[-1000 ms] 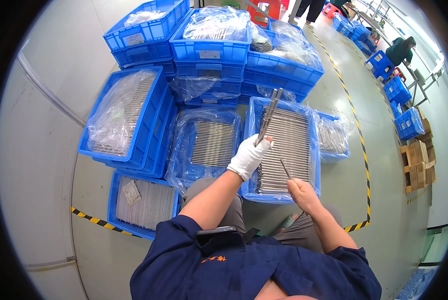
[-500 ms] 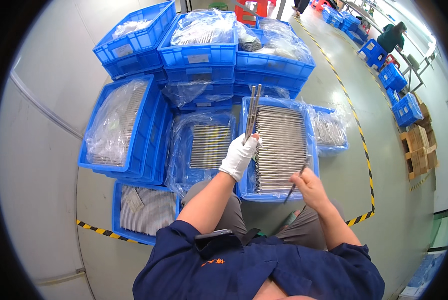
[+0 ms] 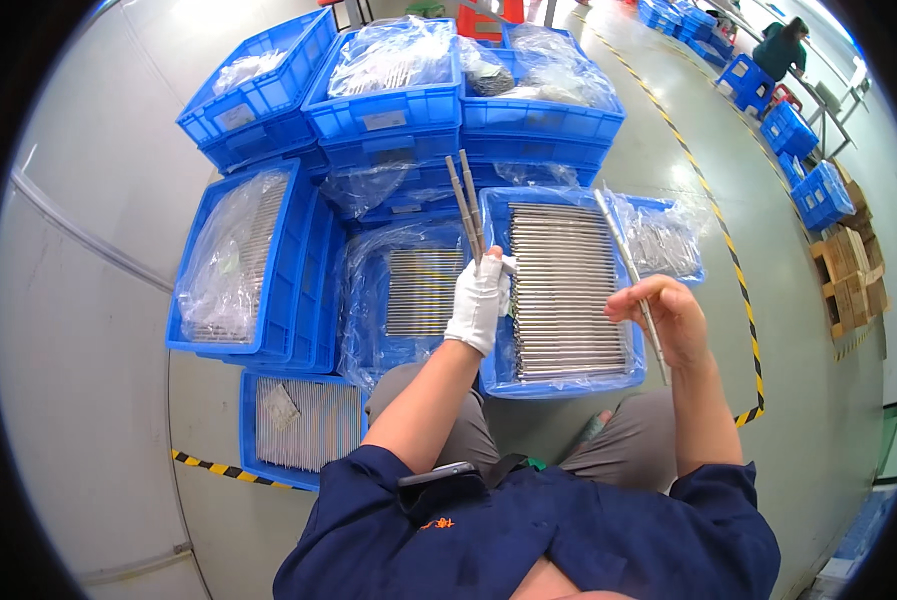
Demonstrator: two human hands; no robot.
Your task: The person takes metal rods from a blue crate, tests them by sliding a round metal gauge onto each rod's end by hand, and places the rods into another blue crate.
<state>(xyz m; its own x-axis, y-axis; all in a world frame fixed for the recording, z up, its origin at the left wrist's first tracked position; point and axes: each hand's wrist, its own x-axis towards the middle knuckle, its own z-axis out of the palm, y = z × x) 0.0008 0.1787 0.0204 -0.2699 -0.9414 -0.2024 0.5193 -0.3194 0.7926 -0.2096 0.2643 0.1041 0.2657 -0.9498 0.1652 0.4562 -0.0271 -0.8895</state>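
Observation:
My left hand, in a white glove, is closed around a few slim metal rods that stick up past the fingers and spread slightly. My bare right hand grips a single long metal rod, held tilted between thumb and fingers to the right of the crate. Between and beyond my hands is a plastic-lined blue crate. Rows of similar metal rods lie crosswise in it, side by side. My left hand is over its left edge.
Left of this crate stands another lined blue crate with rods. Stacked blue crates rise behind and at the left. A low crate of thin rods sits near left. Striped floor tape, wooden pallets and a distant person are right.
My right hand has moved right and slightly up, turning its rod to point up and away. The rods in my left hand have swung to lean left.

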